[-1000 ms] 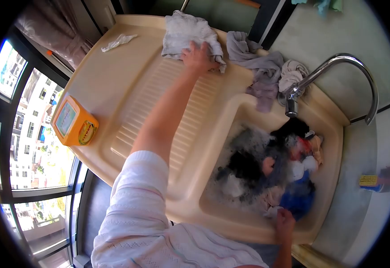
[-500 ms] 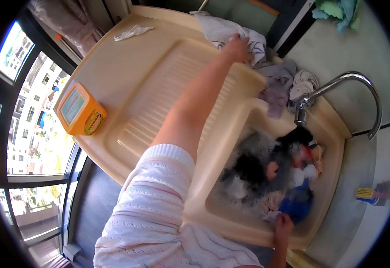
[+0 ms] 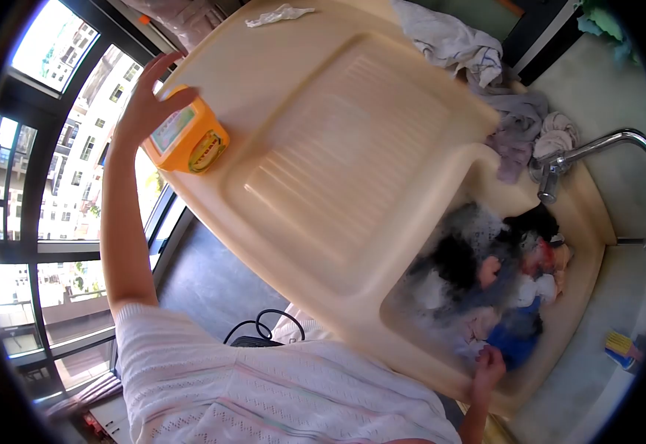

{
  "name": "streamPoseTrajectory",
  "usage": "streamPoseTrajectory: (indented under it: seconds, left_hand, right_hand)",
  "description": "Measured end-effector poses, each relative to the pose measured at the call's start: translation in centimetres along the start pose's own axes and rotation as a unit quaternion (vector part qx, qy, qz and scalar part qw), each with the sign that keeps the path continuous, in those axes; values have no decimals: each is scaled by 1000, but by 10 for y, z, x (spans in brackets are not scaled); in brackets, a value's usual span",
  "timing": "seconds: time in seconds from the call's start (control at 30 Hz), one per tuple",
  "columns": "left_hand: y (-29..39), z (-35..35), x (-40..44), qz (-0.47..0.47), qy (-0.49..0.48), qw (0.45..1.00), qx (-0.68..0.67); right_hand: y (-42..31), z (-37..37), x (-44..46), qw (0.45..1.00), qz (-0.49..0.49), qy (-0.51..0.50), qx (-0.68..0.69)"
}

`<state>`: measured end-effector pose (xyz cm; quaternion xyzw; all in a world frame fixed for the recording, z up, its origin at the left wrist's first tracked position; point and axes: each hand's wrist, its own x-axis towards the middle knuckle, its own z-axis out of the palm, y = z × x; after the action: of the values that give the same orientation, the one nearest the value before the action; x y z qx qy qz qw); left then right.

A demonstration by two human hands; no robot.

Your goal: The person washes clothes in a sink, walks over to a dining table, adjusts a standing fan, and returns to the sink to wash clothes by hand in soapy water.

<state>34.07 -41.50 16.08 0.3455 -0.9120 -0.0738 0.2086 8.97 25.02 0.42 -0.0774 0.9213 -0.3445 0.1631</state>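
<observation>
My left hand (image 3: 147,103) is raised over the orange plastic tub (image 3: 208,144), its thumb and fingers spread apart. The tub has a pale label and a yellow emblem and stands at the left edge of the washboard sink top (image 3: 264,244). My right hand (image 3: 490,368) is at the basin's near rim, fingers closed on pale cloth (image 3: 477,349) at the water's edge. Beside it lies a blue garment (image 3: 512,342). Black clothes (image 3: 447,263), white pieces and a red one soak in the cloudy, sudsy water.
A white-grey cloth (image 3: 449,41) and a grey-purple cloth (image 3: 515,122) drape over the far edge. A chrome faucet (image 3: 552,177) arches at the right. A crumpled white scrap (image 3: 282,15) lies at the top. A yellow-and-blue brush (image 3: 620,348) is on the right; windows fill the left.
My left hand has left the white-grey cloth at the far edge and swung left to the orange tub. The view has shifted; my right hand stays at the pale cloth.
</observation>
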Motion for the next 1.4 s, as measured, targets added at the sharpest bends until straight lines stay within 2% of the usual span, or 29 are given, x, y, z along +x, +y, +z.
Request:
streamPoseTrajectory:
  seconds: [0.03,0.07,0.1,0.13,0.17,0.23,0.3,0.37,0.43,0.53,0.63,0.77,0.9,1.1,1.2,1.3,1.33,1.4]
  left_hand:
    - [-23,-4,-31,-122,47,989,75]
    - [-22,-4,-54,-254,27,967,1]
    - [-23,-1,-72,-379,6,922,-76]
    - [-35,6,-85,-419,5,868,-265]
    - [-40,11,-92,-446,1,778,-442]
    - [-42,21,-92,-410,39,781,-469]
    - [-63,28,-85,-397,67,754,-519]
    - [-73,24,-82,-403,45,714,-571]
    - [-97,27,-83,-382,5,700,-604]
    - [-72,25,-74,-399,10,656,-641]
    - [-26,37,-53,-402,-38,671,-622]
    - [20,47,-38,-420,-22,739,-526]
    - [37,51,-31,-388,-10,739,-551]
    - [90,78,-1,-374,-20,647,-664]
    - [137,121,16,-387,-40,558,-733]
    - [189,160,27,-409,-32,519,-749]
    - [200,170,28,-390,-53,514,-762]
    - [220,183,29,-387,-32,524,-758]
  right_hand:
    - [2,1,1,1000,5,3,15]
    - [3,2,3,1000,2,-4,12]
    - [4,1,4,1000,-1,-9,8]
    - [4,-1,2,1000,-2,-13,2]
    - [0,-2,-1,1000,-4,-20,-13]
    - [-13,-4,1,998,-9,-33,-43]
    - [-17,-5,1,998,-11,-28,-54]
    - [-13,-3,-1,998,-10,-19,-56]
    - [-6,-2,-3,999,-11,-7,-49]
    - [-9,1,-11,999,-24,11,-30]
    - [-6,-2,0,998,-35,20,-43]
    - [0,-3,1,999,-35,26,-18]
    - [-6,-3,-3,999,-35,39,4]
    - [-13,-5,-3,998,-47,31,0]
    - [-5,-2,1,999,-41,13,28]
    - [-6,-10,10,997,-10,-29,75]
    - [-6,-14,20,996,-29,-26,77]
    - [-2,-20,55,994,-94,-10,47]
